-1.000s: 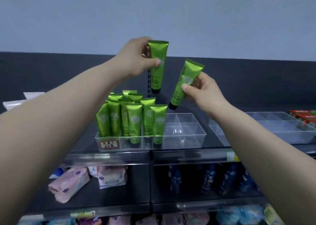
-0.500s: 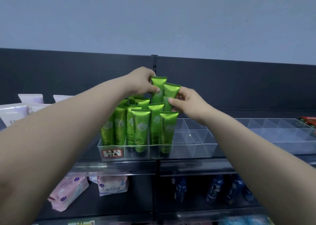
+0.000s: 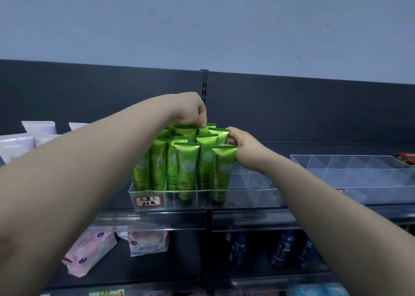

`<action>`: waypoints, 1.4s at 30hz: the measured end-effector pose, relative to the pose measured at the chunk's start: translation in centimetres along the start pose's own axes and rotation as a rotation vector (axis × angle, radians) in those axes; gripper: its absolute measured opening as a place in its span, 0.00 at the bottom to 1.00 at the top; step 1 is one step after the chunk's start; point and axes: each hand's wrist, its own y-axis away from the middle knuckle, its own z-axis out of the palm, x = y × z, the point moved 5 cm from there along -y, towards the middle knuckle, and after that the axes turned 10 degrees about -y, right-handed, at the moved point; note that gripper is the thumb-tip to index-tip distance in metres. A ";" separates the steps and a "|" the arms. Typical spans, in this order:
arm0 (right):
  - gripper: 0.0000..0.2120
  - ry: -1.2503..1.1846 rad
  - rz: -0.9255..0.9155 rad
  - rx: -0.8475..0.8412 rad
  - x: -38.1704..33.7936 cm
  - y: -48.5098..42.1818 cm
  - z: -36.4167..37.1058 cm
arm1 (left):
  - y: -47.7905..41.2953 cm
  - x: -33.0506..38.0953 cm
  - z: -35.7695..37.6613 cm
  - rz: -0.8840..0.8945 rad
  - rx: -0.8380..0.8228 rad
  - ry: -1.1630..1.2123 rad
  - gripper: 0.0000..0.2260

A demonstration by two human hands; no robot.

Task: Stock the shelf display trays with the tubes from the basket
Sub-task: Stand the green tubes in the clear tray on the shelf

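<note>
Both hands held a tube aloft a second ago; now the left hand (image 3: 190, 112) pinches the crimped top of the left tube (image 3: 207, 127) and the right hand (image 3: 243, 148) grips the crimp of the right tube (image 3: 219, 135), both lowered into the stocked tubes (image 3: 186, 163) along the back edge of the display tray (image 3: 253, 198) — so this pair is all but placed, I judge, with only the release left. Each held tube stands upright — long axis vertical, flat crimp up, cap end hidden below.
</note>
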 end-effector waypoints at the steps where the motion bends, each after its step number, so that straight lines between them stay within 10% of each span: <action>1: 0.09 0.002 -0.008 0.006 -0.1 0.0 0.0 | 0.0 0.1 -0.1 -0.007 -0.013 -0.021 0.06; 8: 0.06 0.059 -0.047 0.079 -0.9 0.5 -0.9 | 0.4 1.0 -0.8 0.015 0.003 -0.047 0.03; 22: 0.30 0.640 -0.213 0.433 -3.3 11.4 -10.6 | 3.9 16.8 0.0 0.371 0.444 0.012 0.23; 42: 0.29 1.083 0.263 0.806 3.3 50.5 -25.5 | 15.8 51.0 15.1 0.799 0.351 0.213 0.23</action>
